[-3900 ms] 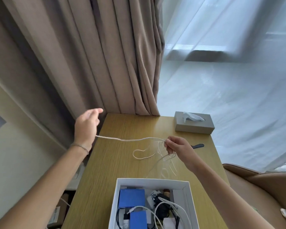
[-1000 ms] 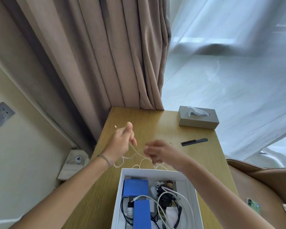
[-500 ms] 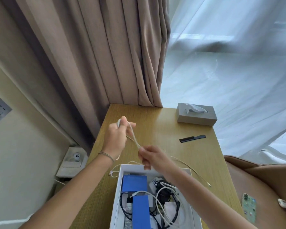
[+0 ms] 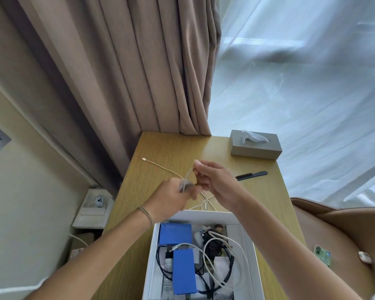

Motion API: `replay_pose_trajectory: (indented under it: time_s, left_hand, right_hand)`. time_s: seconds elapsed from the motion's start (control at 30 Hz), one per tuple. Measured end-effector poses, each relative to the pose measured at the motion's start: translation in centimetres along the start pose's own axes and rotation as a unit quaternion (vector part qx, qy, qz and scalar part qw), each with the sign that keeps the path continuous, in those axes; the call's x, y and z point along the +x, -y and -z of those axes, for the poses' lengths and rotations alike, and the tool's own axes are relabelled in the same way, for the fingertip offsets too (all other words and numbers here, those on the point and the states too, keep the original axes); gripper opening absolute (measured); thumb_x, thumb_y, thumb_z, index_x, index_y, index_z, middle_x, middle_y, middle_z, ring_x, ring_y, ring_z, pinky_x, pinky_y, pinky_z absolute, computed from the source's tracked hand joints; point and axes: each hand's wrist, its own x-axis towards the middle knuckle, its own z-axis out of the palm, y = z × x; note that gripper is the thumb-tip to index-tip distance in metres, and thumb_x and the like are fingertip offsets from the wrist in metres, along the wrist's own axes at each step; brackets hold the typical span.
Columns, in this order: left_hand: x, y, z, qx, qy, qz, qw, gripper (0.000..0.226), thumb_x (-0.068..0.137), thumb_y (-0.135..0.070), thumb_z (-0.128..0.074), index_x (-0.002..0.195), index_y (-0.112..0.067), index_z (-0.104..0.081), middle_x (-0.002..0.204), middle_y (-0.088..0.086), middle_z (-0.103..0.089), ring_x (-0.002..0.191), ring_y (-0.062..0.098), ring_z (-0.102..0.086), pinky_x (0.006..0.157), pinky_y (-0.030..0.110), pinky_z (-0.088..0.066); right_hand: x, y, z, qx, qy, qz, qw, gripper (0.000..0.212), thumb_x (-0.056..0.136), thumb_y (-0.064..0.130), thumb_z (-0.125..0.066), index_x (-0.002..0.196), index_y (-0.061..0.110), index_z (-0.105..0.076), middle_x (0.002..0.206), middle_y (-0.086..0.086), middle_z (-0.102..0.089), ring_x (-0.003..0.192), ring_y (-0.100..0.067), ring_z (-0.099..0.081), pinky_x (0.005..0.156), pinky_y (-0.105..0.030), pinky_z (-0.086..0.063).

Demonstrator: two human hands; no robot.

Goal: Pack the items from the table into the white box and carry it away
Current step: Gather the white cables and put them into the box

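Observation:
Both hands hold a thin white cable [image 4: 160, 166] above the wooden table [image 4: 160, 148]. My left hand [image 4: 171, 195] has loops of it wound around the fingers. My right hand [image 4: 214, 180] pinches a strand just right of it. One plug end trails out to the left over the table; loose loops hang down toward the white box [image 4: 250, 245]. The box sits at the near edge and holds two blue packs [image 4: 183, 270], black and white cables and small items. A black comb [image 4: 251, 175] lies on the table to the right.
A grey tissue box [image 4: 256, 148] stands at the table's far right corner. Beige curtains hang behind, sheer white ones to the right. A brown chair [image 4: 344, 234] with a phone [image 4: 322, 257] on it is at right. A wall socket and small shelf are at left.
The cable, earlier stretched wide between both hands, is now gathered. My hands have come close together, my left one carries coils, and the plug end has swung out to the left.

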Motion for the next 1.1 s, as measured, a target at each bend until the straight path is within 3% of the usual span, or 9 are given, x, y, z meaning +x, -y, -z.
replay_pose_trajectory:
  time_s: [0.2, 0.3, 0.37, 0.53, 0.63, 0.73, 0.9, 0.97, 1.1]
  left_hand:
    - [1.1, -1.0, 2.5, -0.182, -0.108, 0.002, 0.977, 0.055, 0.101, -0.053, -0.036, 0.102, -0.015, -0.076, 0.068, -0.005, -0.058, 0.052, 0.014, -0.043, 0.044, 0.020, -0.035]
    - [1.4, -1.5, 3.6, -0.243, -0.144, 0.017, 0.959, 0.056, 0.104, -0.048, -0.033, 0.083, -0.019, -0.076, 0.087, 0.003, -0.075, 0.080, 0.022, -0.070, 0.072, 0.032, -0.055]
    - [1.5, -1.6, 3.8, -0.357, -0.162, 0.068, 0.917, 0.057, 0.103, -0.050, -0.035, 0.067, -0.016, -0.065, 0.073, 0.009, -0.069, 0.066, 0.024, -0.068, 0.064, 0.035, -0.057]
    - [0.5, 0.7, 2.3, -0.103, -0.169, 0.055, 0.979, 0.058, 0.096, -0.064, -0.035, 0.066, -0.019, -0.053, 0.061, 0.009, -0.064, 0.039, 0.014, -0.048, 0.040, 0.023, -0.037]
    - [-0.4, 0.3, 1.2, -0.052, -0.019, 0.035, 0.998, 0.069, 0.072, -0.087, -0.039, 0.077, -0.022, -0.061, 0.056, -0.002, -0.066, 0.038, 0.008, -0.045, 0.040, 0.024, -0.036]
    - [-0.4, -0.9, 0.7, -0.088, 0.083, 0.004, 0.993, 0.061, 0.070, -0.082, -0.053, 0.080, -0.023, -0.062, 0.061, 0.002, -0.068, 0.047, 0.015, -0.050, 0.047, 0.035, -0.043]
    - [0.2, -2.9, 2.0, -0.199, -0.052, -0.025, 0.978, 0.045, 0.097, -0.056, -0.044, 0.091, -0.027, -0.077, 0.063, -0.002, -0.051, 0.046, 0.012, -0.037, 0.038, 0.021, -0.031]
    - [0.6, -3.7, 2.6, -0.244, -0.115, -0.015, 0.963, 0.048, 0.102, -0.051, -0.037, 0.105, -0.025, -0.077, 0.078, 0.001, -0.059, 0.058, 0.017, -0.048, 0.044, 0.023, -0.039]
    - [1.7, -5.1, 4.1, -0.342, -0.161, -0.008, 0.926, 0.060, 0.105, -0.049, -0.022, 0.109, -0.015, -0.071, 0.119, 0.007, -0.072, 0.116, 0.019, -0.065, 0.094, 0.041, -0.050]
  right_hand:
    - [-0.9, -3.6, -1.0, -0.064, 0.002, -0.001, 0.998, 0.036, 0.107, 0.024, -0.045, 0.075, 0.012, -0.055, 0.056, 0.007, -0.042, 0.052, -0.011, -0.037, 0.055, -0.023, -0.038]
    - [-1.8, -6.5, -1.6, -0.145, 0.054, -0.058, 0.986, 0.039, 0.108, 0.027, -0.044, 0.073, 0.012, -0.054, 0.055, 0.008, -0.043, 0.051, -0.011, -0.038, 0.056, -0.023, -0.037]
    - [-2.3, -7.3, -1.8, -0.183, 0.090, -0.081, 0.976, 0.040, 0.108, 0.027, -0.045, 0.071, 0.013, -0.054, 0.053, 0.010, -0.043, 0.050, -0.010, -0.037, 0.053, -0.021, -0.034]
    - [-2.2, -3.9, -0.6, -0.164, 0.056, -0.062, 0.983, 0.035, 0.106, 0.024, -0.049, 0.074, 0.013, -0.057, 0.056, 0.009, -0.044, 0.051, -0.009, -0.036, 0.053, -0.019, -0.034]
    - [-1.9, -1.1, 0.0, -0.094, 0.059, -0.014, 0.994, 0.032, 0.105, 0.015, -0.048, 0.075, 0.012, -0.058, 0.058, 0.006, -0.042, 0.052, -0.011, -0.035, 0.054, -0.022, -0.034]
    - [-1.8, 0.6, 0.1, -0.068, 0.059, 0.037, 0.995, 0.028, 0.104, 0.014, -0.051, 0.077, 0.009, -0.058, 0.058, 0.007, -0.056, 0.050, -0.006, -0.048, 0.052, -0.017, -0.039]
    - [-1.6, 0.8, 0.1, -0.017, -0.001, 0.137, 0.990, 0.024, 0.104, 0.019, -0.054, 0.082, 0.010, -0.059, 0.056, 0.011, -0.048, 0.050, -0.006, -0.042, 0.057, -0.023, -0.041]
    - [-1.6, 0.1, -0.2, -0.013, -0.045, 0.140, 0.989, 0.026, 0.106, 0.018, -0.050, 0.083, 0.009, -0.061, 0.056, 0.007, -0.042, 0.051, -0.009, -0.037, 0.055, -0.026, -0.041]
    - [-2.0, -2.0, -1.5, -0.043, -0.064, 0.096, 0.992, 0.032, 0.107, 0.018, -0.045, 0.083, 0.007, -0.063, 0.055, 0.006, -0.043, 0.050, -0.011, -0.039, 0.053, -0.026, -0.043]
